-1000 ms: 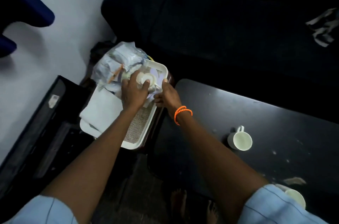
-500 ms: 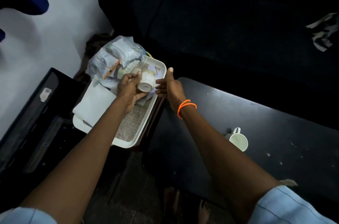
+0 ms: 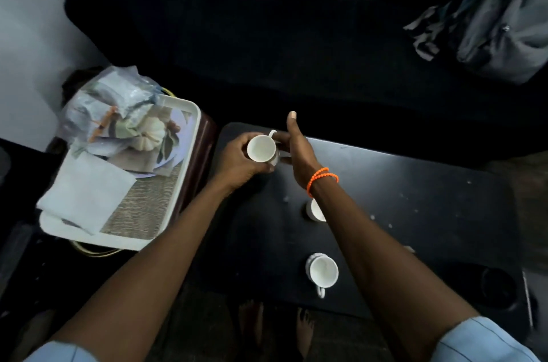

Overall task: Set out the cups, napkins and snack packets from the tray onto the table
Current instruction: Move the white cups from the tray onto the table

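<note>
My left hand point(image 3: 237, 163) grips a white cup point(image 3: 261, 148) from its left side, upright, just above the far left corner of the black table point(image 3: 415, 198). My right hand point(image 3: 299, 154) closes its fingers on the cup's handle side, thumb raised. A second white cup point(image 3: 314, 212) stands on the table, partly hidden by my right forearm. A third cup point(image 3: 323, 271) stands near the table's front edge. The white tray point(image 3: 189, 136) to the left holds folded napkins point(image 3: 86, 192) and a heap of snack packets point(image 3: 118, 100).
A dark sofa point(image 3: 267, 35) runs behind the table, with a grey backpack point(image 3: 498, 20) on its right end. The tray rests on a dark stool beside the table. A round recess point(image 3: 498, 287) is sunk in the table's right front. My bare feet point(image 3: 252, 323) are below.
My left hand lifted the cup out of the tray and carried it right, over the table's corner, turning it upright. My right hand moved along and now touches it.
</note>
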{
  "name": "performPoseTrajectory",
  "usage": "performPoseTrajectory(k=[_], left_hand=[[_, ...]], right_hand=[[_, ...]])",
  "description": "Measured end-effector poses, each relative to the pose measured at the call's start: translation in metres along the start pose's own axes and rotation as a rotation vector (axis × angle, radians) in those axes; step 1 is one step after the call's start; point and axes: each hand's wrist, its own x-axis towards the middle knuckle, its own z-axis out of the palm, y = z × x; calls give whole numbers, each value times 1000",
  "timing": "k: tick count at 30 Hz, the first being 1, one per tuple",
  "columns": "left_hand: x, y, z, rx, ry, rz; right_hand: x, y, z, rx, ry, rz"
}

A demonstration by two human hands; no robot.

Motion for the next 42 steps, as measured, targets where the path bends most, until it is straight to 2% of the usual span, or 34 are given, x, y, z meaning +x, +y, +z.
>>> performPoseTrajectory(k=[4, 12, 15, 21, 24, 30, 33, 35, 39, 42], left_hand=[[-12, 13, 71, 178, 78, 176], [-47, 15, 189, 234, -153, 242], [-56, 10, 220, 255, -246, 223], [-67, 6, 267, 418, -415, 21], [-66, -1, 273, 476, -449, 24], [-64, -14, 272, 430, -470, -13], [-67, -19, 271, 379, -431, -3], [-77, -20, 268, 338, -317, 5], [-117, -27, 249, 203, -82, -6], [-156, -43, 231, 329, 62, 95]], right_hand=[[-26, 9, -58, 82, 14, 36], [-66, 58, -173, 80, 260, -2], [-71, 80, -196, 83, 357, 7], [-69, 120, -223, 38, 446, 115], [-63, 132, -227, 46, 442, 162], [-58, 140, -223, -50, 504, 103], [-64, 139, -226, -59, 543, 80], [-76, 139, -231, -89, 580, 4], [-116, 155, -241, -426, 656, -34], [-151, 178, -241, -583, 688, -48]])
